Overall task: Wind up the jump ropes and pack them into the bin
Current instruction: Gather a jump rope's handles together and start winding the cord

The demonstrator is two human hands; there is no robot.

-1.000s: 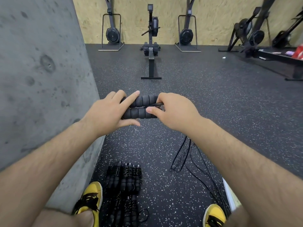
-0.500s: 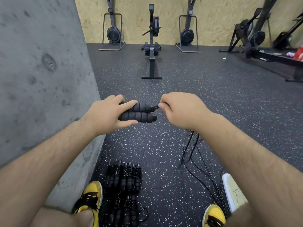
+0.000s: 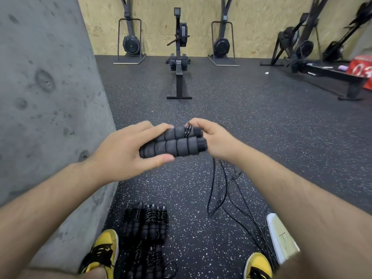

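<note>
Looking down from the head camera, the left hand [image 3: 122, 152] grips two black foam jump-rope handles [image 3: 175, 144] held side by side and lying roughly level, its fingers [image 3: 153, 128] curled over the far side and the thumb pressed along the near side. The right hand [image 3: 213, 138] sits at the handles' right ends, its fingers pinched together on the black rope [image 3: 187, 130], which crosses over the upper handle as a speckled loop. Below the right wrist, the loose length of the same rope hangs down and spreads in tangled strands [image 3: 223, 190] across the dark speckled floor [image 3: 261, 127]. A stack of already wound jump ropes [image 3: 147, 224] lies on the floor just beside the left yellow shoe [image 3: 102, 250]; whether they sit inside anything cannot be told. A white bin edge [image 3: 281, 236] shows near the right yellow shoe [image 3: 257, 266], with rope strands running just beside it. A grey concrete wall [image 3: 40, 97] stands to the left. Rowing machines [image 3: 179, 55] stand well apart along the far board wall.
</note>
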